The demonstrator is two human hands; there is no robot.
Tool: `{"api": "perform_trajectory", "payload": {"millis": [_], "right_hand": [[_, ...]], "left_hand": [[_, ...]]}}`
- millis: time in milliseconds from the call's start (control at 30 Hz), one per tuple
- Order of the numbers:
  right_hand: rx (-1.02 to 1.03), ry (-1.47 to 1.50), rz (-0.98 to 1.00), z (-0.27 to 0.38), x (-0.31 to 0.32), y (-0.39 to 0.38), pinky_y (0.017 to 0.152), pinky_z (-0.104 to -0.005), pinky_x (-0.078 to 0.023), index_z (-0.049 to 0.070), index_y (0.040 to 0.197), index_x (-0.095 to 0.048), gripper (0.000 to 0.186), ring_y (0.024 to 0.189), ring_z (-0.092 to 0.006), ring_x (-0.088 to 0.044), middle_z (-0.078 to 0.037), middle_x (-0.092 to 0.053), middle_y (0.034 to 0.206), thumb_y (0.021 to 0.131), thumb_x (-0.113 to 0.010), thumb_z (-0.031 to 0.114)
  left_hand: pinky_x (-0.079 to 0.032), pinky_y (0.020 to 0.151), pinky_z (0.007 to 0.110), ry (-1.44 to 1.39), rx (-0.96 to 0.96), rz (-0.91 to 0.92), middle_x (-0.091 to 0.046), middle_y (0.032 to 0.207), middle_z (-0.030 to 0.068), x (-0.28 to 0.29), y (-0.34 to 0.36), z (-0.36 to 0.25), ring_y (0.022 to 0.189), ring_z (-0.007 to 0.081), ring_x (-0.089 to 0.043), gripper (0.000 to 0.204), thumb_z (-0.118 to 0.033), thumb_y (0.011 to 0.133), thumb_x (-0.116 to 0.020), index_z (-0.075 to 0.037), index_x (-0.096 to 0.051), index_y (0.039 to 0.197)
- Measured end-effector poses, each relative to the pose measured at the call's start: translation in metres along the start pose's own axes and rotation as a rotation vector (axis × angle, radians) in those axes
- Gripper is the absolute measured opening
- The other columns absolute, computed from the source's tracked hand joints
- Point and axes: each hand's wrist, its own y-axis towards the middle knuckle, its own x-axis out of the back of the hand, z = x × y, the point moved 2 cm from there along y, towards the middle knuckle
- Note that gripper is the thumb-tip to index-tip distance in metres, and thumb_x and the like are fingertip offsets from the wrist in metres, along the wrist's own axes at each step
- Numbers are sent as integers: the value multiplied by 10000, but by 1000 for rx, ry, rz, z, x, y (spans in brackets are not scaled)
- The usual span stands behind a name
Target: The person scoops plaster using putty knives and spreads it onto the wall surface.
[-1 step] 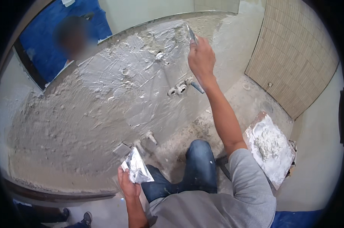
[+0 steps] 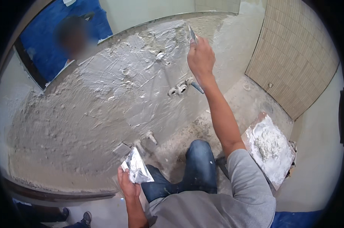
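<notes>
Plaster on the wall, trowels in both hands

Wall (image 2: 103, 98) fills the view, tiled corner (image 2: 293, 57) right of it; right hand (image 2: 200, 59) grips a small trowel (image 2: 192, 35) against its wet grey upper part; left hand (image 2: 128, 184) below the wall clasps a plaster-smeared trowel (image 2: 137, 169); mortar board (image 2: 270, 148) lies lower right.

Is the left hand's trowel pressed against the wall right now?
No, the left hand holds its plaster-smeared trowel low, clear of the plastered wall; only the right hand works there.

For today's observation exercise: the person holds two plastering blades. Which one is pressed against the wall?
The blade in the right hand, raised to the plastered wall. The other, a plaster-smeared blade in the left hand, is held low, away from the wall.
</notes>
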Motion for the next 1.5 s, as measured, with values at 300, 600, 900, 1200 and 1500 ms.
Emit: {"api": "perform_trajectory", "payload": {"millis": [300,600,900,1200,1500], "right_hand": [[64,42,-149,38,-43,-9,840,-512,-500,-23,1107,-639,379,893,-423,-629,-207,-600,1018,1026,-540,334],[-54,26,-88,-6,-21,1,820,-489,-503,-2,1211,-654,340,934,-390,-631,-189,-613,1025,1015,-557,258],[19,437,-35,-7,10,-61,791,-394,-515,-20,1217,-650,274,870,-310,-650,-169,-642,1031,1010,-565,139],[275,967,330,23,97,-255,986,-438,-484,34,1230,-689,346,1147,-325,-613,-172,-636,1262,898,-701,130],[625,379,739,-1,94,-237,961,-427,-486,193,1252,-721,494,1135,-320,-603,-98,-645,1282,792,-700,13]], "left_hand": [[-546,937,380,-10,21,41,-652,1187,146,9,-1,1,1058,235,-672,279,-86,994,-450,-8,-502,1257],[-559,886,367,-12,45,98,-650,1179,139,-7,4,11,1034,227,-677,306,-82,988,-445,-14,-487,1283],[-535,928,370,7,33,59,-637,1220,128,-35,8,15,1088,205,-657,326,-59,1003,-432,-21,-492,1321],[-529,927,358,-176,47,126,-648,1204,120,-108,20,49,1080,208,-662,323,-116,1012,-483,-19,-497,1320],[-568,791,317,-169,131,167,-678,1080,79,-68,17,13,917,169,-702,249,-84,1000,-473,-23,-538,1232]]}}
